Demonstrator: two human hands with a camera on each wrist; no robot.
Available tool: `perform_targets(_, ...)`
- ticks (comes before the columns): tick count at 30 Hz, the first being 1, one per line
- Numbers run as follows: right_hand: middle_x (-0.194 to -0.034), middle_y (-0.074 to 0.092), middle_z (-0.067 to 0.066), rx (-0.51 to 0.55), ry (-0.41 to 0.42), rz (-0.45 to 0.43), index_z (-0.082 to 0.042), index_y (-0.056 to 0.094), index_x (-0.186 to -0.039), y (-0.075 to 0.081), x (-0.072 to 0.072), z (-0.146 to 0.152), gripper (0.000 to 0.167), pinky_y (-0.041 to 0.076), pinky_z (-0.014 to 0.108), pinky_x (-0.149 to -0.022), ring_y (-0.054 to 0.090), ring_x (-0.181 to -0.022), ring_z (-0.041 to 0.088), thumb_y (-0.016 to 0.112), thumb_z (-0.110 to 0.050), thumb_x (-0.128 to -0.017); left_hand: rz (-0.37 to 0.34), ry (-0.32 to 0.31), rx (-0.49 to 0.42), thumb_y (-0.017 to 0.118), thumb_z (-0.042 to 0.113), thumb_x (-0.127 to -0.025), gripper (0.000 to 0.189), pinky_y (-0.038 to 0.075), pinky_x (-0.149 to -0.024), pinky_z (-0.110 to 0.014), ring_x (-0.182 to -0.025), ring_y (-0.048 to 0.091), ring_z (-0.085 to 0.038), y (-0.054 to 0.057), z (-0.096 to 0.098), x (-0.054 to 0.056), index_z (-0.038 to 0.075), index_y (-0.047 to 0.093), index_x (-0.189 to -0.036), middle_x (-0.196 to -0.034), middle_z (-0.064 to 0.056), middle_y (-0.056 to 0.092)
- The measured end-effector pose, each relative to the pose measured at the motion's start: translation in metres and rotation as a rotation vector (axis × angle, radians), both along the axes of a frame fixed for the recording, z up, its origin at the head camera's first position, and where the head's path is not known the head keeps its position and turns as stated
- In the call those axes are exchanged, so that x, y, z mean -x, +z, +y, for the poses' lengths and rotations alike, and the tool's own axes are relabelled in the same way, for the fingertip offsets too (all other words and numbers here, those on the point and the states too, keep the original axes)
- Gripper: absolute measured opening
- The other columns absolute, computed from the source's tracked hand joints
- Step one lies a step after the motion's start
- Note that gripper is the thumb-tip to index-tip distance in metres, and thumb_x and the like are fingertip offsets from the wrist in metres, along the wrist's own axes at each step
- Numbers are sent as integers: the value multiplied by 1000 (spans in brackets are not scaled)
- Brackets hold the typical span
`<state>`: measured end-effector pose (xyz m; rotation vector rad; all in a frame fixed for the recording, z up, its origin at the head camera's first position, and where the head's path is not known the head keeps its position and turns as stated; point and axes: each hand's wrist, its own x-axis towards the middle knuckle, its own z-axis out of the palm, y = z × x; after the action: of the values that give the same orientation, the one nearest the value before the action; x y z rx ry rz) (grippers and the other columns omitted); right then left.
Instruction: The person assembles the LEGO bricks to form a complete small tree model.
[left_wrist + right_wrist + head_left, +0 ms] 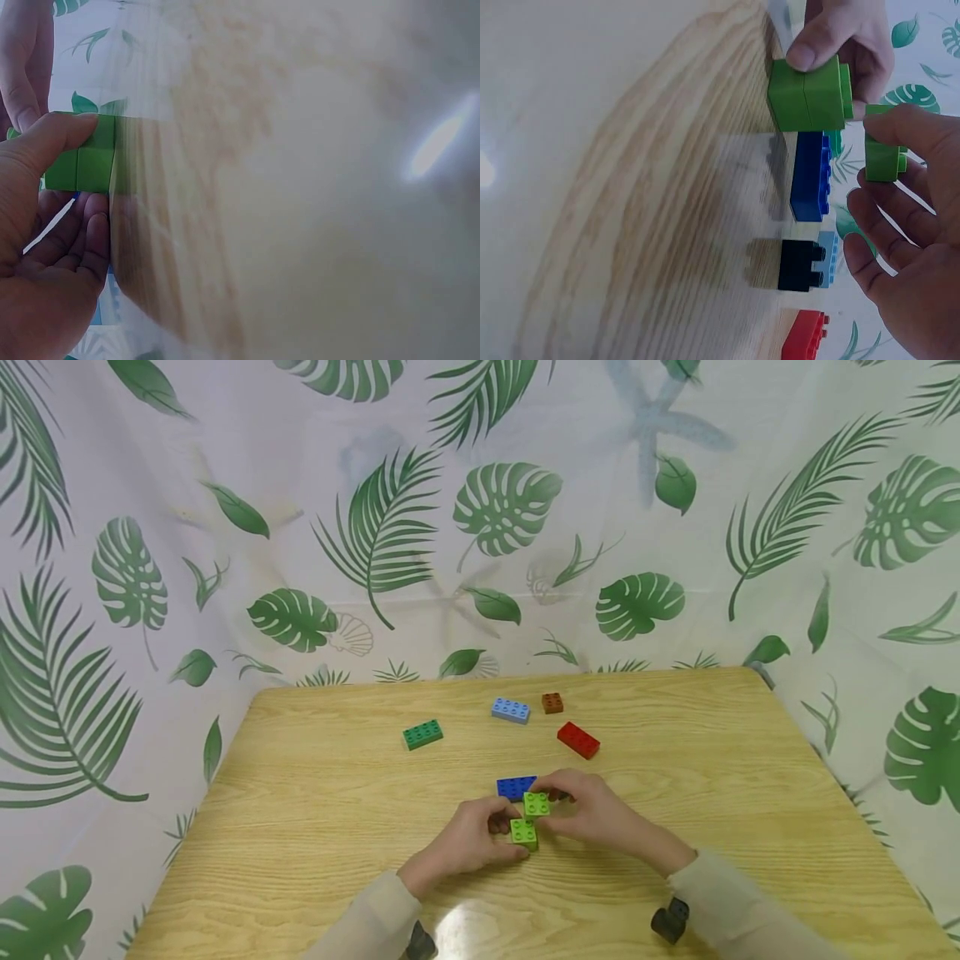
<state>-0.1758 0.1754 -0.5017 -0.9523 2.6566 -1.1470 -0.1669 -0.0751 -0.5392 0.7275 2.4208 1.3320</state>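
Observation:
My left hand (472, 837) grips a lime green stack (806, 96), thumb on one side and fingers on the other. A seam across the stack shows two square bricks joined together. Just above and beyond it, my right hand (600, 814) pinches another lime green brick (882, 150) between thumb and fingers, its studs facing up. In the right wrist view a narrow gap separates this brick from the stack. A dark blue brick (514, 788) lies close behind the hands. Beside it stands a black brick (799, 265), mostly hidden by my right hand in the head view.
Farther back on the wooden table (322, 760) lie a green brick (423, 734), a light blue brick (511, 710), a small brown brick (552, 702) and a red brick (578, 740). A leaf-patterned cloth (420, 552) hangs behind the table.

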Motion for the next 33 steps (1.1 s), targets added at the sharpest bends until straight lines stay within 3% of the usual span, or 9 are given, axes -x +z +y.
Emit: perform_targets(33,-118,75,5,16,97,21,-9,73,-125,-7,-11,-13,37,59,35,-86,67,-98,21,84,-12,-89,15,7,7,91,20,-84,30,53,-82,-21,-90,63,-7,-2,1,-1,14,70,-105,-101,3,69)
